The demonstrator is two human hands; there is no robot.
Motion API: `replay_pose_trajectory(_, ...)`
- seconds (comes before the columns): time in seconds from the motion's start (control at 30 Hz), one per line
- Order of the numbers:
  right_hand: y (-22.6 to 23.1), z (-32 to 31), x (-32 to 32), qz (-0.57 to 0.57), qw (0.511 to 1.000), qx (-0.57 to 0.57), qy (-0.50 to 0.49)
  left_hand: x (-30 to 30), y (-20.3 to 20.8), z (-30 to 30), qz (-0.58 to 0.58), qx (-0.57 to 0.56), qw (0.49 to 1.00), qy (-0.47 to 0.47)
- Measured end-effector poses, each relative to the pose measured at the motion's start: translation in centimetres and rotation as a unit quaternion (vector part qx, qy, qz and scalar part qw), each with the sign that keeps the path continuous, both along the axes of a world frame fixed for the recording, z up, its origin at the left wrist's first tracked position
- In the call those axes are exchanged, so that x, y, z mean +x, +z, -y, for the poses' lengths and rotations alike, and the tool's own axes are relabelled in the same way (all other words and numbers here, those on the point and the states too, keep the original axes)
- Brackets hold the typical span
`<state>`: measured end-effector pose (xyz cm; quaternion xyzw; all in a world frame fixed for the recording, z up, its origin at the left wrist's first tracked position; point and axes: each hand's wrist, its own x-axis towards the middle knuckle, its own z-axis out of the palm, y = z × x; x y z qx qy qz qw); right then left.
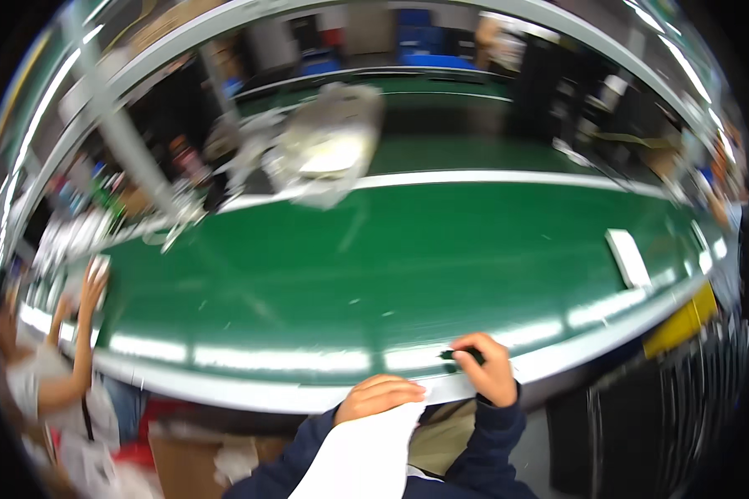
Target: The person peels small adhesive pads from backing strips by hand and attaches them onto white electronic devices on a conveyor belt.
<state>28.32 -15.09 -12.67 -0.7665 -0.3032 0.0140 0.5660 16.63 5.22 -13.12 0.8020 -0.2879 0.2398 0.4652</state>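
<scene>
At the near edge of the green conveyor belt (pixel 324 274), my left hand (pixel 380 397) is closed over the top of a smooth white sheet-like piece (pixel 354 453). That piece hangs down toward my lap, and its exact kind cannot be made out. To its right, my right hand (pixel 487 370) is over the belt's pale rim, thumb and forefinger curled around a small black object (pixel 472 356). What this object is, I cannot tell. Both forearms are in dark blue sleeves.
A white box (pixel 628 259) lies on the belt at right. Beyond the belt's far rail sits a clear plastic bag (pixel 329 145) with pale contents. At the left, another person (pixel 75 374) handles a white item. Another person stands at the far right. A yellow bin (pixel 681 320) is below the belt.
</scene>
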Motion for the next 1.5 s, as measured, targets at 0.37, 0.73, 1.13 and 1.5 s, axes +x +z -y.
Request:
replay_pose_trajectory(0.37,-0.6,0.9,0.4,-0.009,1.000,0.007,0.019,0.0,0.1,0.4,-0.005,-0.064,0.996,-0.058)
replay_pose_trajectory(0.73,-0.3,1.3,0.4,-0.013,1.000,0.005,0.012,0.0,0.2,0.9,-0.004,-0.066,0.997,-0.034)
replay_pose_trajectory(1.13,0.0,1.3,0.2,-0.004,1.000,-0.007,0.014,-0.1,0.3,0.9,0.003,-0.054,0.998,-0.023)
replay_pose_trajectory(1.5,0.1,1.0,0.0,-0.004,1.000,-0.006,0.015,-0.5,0.0,1.1,0.034,-0.057,0.997,0.040)
